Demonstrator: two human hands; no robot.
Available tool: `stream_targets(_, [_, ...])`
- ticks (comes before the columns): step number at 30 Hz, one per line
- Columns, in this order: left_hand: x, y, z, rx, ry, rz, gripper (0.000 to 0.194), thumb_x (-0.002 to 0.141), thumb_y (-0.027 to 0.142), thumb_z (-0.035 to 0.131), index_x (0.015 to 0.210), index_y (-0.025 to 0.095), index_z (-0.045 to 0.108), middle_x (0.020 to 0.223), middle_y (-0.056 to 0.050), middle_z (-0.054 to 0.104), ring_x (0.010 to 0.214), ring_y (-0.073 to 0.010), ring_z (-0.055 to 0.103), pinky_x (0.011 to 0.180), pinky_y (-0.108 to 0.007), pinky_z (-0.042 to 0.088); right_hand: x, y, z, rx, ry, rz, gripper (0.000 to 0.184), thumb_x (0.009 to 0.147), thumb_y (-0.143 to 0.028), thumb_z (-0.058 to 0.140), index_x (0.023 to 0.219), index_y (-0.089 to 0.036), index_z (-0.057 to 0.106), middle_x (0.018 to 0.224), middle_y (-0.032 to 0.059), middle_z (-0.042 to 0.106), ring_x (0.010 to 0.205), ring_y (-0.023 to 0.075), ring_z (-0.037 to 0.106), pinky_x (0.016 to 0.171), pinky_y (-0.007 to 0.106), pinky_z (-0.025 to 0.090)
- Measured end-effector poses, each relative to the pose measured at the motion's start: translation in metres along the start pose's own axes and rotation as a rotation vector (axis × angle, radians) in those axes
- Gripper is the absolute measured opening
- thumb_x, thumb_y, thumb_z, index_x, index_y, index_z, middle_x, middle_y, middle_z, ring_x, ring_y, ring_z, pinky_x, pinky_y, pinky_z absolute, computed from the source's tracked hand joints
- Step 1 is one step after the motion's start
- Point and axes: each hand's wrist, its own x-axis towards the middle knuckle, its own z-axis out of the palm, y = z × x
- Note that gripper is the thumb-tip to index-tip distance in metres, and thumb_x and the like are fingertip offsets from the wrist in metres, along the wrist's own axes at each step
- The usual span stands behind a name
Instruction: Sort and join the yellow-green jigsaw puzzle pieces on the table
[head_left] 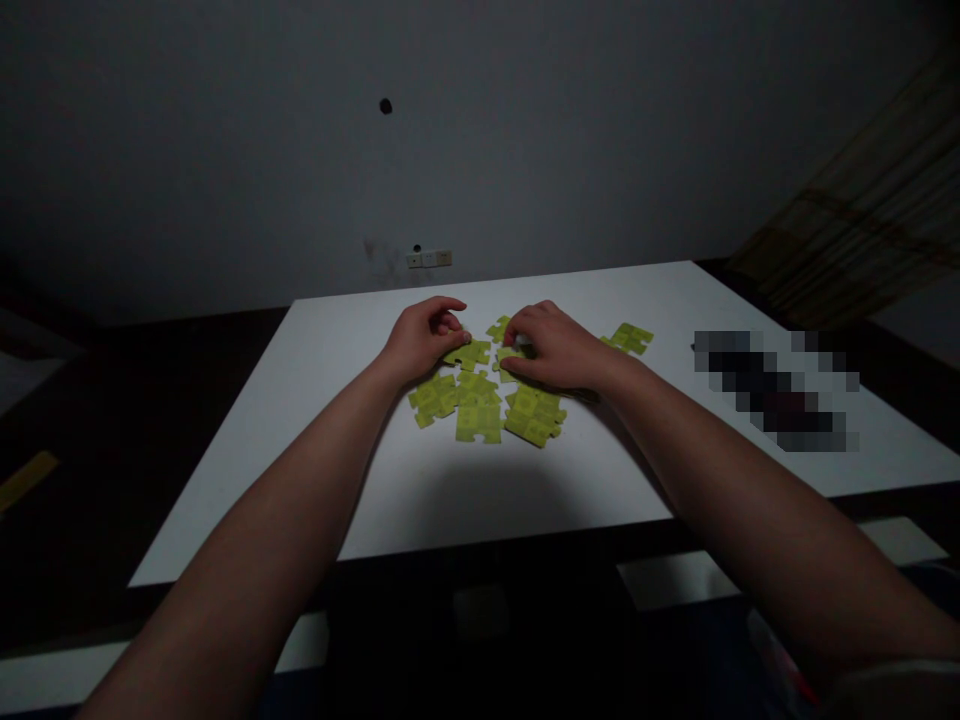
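Observation:
My left hand (424, 338) is closed over a yellow-green puzzle piece (472, 354), its thumb along the edge and its index finger raised. Facing it, my right hand (551, 348) has curled fingers and its thumb against another puzzle piece (506, 368); the palm hides part of that one. Between and in front of the hands lie several more flat pieces with knobs and notches, such as a left piece (433, 398), a middle piece (478, 421) and a right piece (534, 415). Some overlap. Behind the right fingers a further piece (496, 327) shows.
A white table (360, 520) carries everything. One loose piece (631, 338) lies right of my right hand. A blurred-out dark object (772, 390) rests at the table's right side. Beyond the far edge stands a wall with a socket strip (429, 259); a curtain (847, 220) hangs at right.

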Motion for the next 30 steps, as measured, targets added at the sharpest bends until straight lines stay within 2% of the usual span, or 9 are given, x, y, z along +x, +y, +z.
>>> stream_targets(8, [0.001,-0.004,0.001,-0.063,-0.011,-0.007,0.044,0.078,0.022,0.088,0.121,0.016,0.077,0.090,-0.005,0.078,0.082,-0.0177,0.074,0.077,-0.031,0.059,0.000,-0.007,-0.004,-0.014,-0.011,-0.048,0.027,0.100,-0.042,0.069,0.113,-0.021,0.079,0.119,0.0154,0.077,0.121,0.0388,0.060,0.107,0.049,0.046])
stream_targets(15, [-0.001,-0.002,0.001,-0.056,-0.071,0.044,0.041,0.080,0.020,0.085,0.120,0.015,0.079,0.099,-0.009,0.081,0.091,-0.0190,0.075,0.088,-0.035,0.060,0.001,-0.007,-0.004,-0.003,-0.025,-0.070,0.025,0.101,-0.040,0.068,0.114,-0.023,0.080,0.116,0.0134,0.077,0.118,0.0374,0.061,0.104,0.048,0.045])
stream_targets(24, [-0.004,0.007,0.006,0.045,-0.095,0.060,0.039,0.076,0.028,0.090,0.111,0.015,0.083,0.103,-0.010,0.083,0.084,-0.0178,0.068,0.080,-0.033,0.057,0.000,-0.009,-0.003,0.037,-0.050,-0.095,0.025,0.101,-0.040,0.070,0.116,-0.024,0.080,0.117,0.0125,0.078,0.118,0.0366,0.061,0.106,0.049,0.046])
stream_targets(30, [-0.004,0.010,0.006,0.100,-0.066,0.072,0.036,0.078,0.021,0.083,0.114,0.016,0.083,0.106,-0.010,0.083,0.080,-0.0161,0.066,0.081,-0.033,0.057,0.001,-0.009,-0.001,0.063,-0.052,-0.106,0.023,0.105,-0.042,0.067,0.114,-0.026,0.081,0.115,0.0105,0.079,0.117,0.0346,0.063,0.108,0.048,0.047])
